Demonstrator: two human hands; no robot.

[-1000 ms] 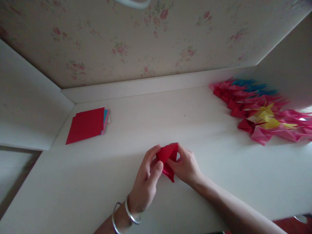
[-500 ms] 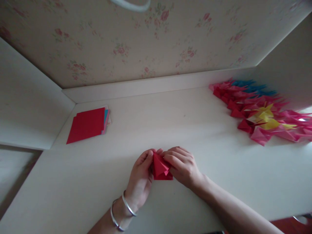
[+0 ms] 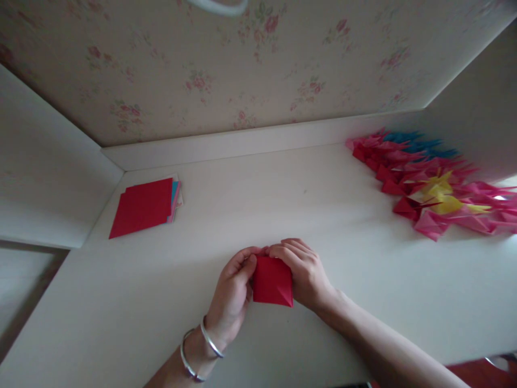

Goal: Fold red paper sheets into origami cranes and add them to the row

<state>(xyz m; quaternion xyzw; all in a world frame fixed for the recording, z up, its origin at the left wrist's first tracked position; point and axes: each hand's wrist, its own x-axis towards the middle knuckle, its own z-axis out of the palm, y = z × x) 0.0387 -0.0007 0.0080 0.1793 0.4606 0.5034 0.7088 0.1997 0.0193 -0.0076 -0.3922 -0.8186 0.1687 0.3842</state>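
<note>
A folded red paper piece [image 3: 272,281] lies flat on the white desk [image 3: 258,215] near its front edge. My left hand [image 3: 233,293], with two silver bangles on the wrist, curls its fingers onto the paper's left edge. On the right edge my right hand [image 3: 305,272] grips with bent fingers over the top corner. The fingertips of both hands meet above the paper.
A stack of square paper sheets [image 3: 144,207], red on top, lies at the back left of the desk. A heap of folded paper shapes [image 3: 428,183] in pink, red, blue and yellow sits at the back right. Floral wallpaper [image 3: 242,70] rises behind the desk.
The red paper was held up and partly open between my hands; now it is flattened into a squarish shape on the desk, with both hands pressed at its sides.
</note>
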